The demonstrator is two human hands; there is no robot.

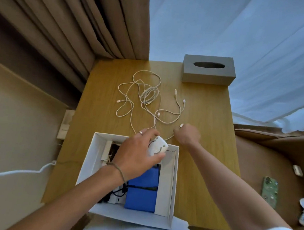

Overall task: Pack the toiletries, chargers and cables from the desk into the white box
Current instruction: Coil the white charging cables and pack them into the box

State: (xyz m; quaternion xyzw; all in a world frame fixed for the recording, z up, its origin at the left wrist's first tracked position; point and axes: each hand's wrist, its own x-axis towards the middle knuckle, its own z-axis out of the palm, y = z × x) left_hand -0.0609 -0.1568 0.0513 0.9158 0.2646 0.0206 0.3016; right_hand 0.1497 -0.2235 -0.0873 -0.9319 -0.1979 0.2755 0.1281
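Observation:
The white box sits at the desk's near edge and holds a blue pouch, a black cable and other items on its left side. My left hand grips a white charger with a curved smile mark, over the box's far right corner. Just beyond the box, my right hand pinches one end of a white cable. A tangle of white cables is spread over the middle of the wooden desk.
A grey tissue box stands at the desk's far right corner. Brown curtains hang at the far left, a sheer white curtain at the right. On a brown seat at the right lie a green phone and small white items.

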